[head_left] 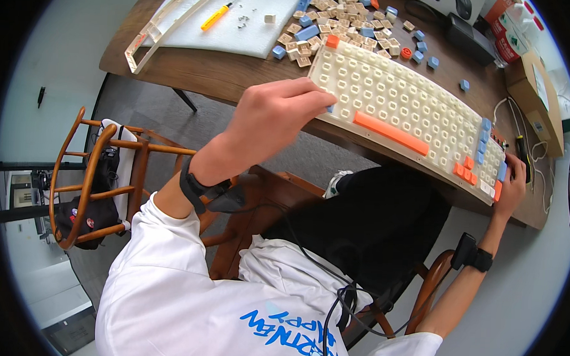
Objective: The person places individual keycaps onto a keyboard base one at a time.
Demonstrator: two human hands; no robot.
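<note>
A cream mechanical keyboard (398, 88) lies tilted at the table's front edge, most of its switches bare. My left hand (265, 117) is at its near left corner, fingers pinched on a small blue keycap (330, 108), mostly hidden by the fingertips. My right hand (515, 184) grips the right end of the keyboard. A long orange spacebar (391, 133) sits along the near row. An orange keycap (332, 41) is on the far left corner. Orange arrow keycaps (465, 172) and a column of blue keycaps (483, 141) are fitted at the right.
Loose cream and blue keycaps (347, 20) are heaped behind the keyboard. On a white foam sheet (252, 32) lie a yellow screwdriver (216, 17), small screws and a cream frame (153, 38). A cardboard box (535, 102) and cables stand right. A wooden chair (103, 178) is left.
</note>
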